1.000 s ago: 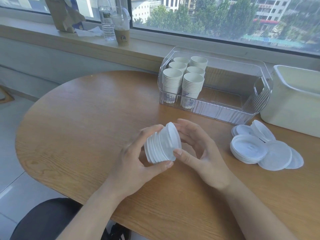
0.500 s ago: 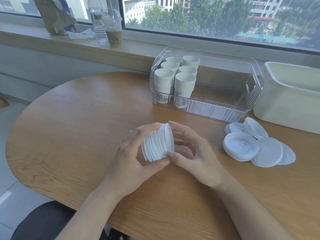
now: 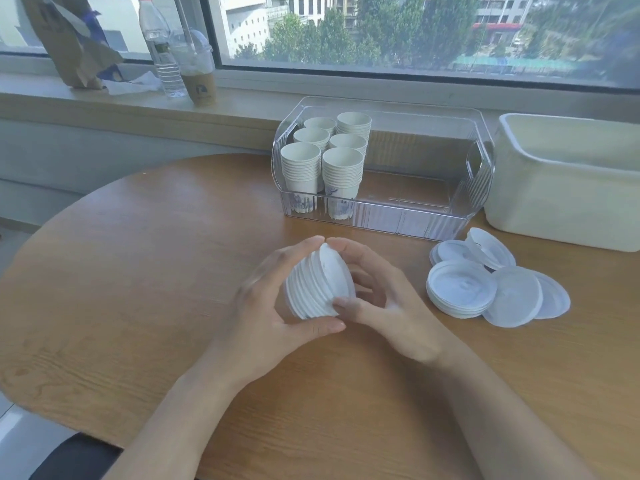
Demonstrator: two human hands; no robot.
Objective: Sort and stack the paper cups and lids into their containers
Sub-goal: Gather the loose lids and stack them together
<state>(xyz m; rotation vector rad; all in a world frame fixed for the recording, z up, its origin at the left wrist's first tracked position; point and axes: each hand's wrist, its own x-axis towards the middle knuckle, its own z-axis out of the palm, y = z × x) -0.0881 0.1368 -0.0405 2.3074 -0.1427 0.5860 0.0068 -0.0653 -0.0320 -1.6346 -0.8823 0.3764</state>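
A stack of white lids [image 3: 317, 284] lies on its side above the middle of the wooden table [image 3: 138, 271]. My left hand [image 3: 273, 306] grips it from the left, fingers over the top and thumb underneath. My right hand [image 3: 384, 299] holds its right face, fingers curled round the rim. More lids [image 3: 460, 289] lie in a loose pile to the right, some stacked, some flat. Several stacks of paper cups [image 3: 323, 168] stand in the left end of a clear plastic bin [image 3: 474, 188]. A cream tub [image 3: 568, 188] sits at the far right.
On the window sill at the back stand a water bottle [image 3: 161, 53], an iced coffee cup [image 3: 195, 71] and a brown paper bag [image 3: 72, 46]. The table's rounded edge runs along the left and front.
The lid stack has tilted a little in my hands, and both hands have shifted their hold slightly. The view has moved a bit to the left.
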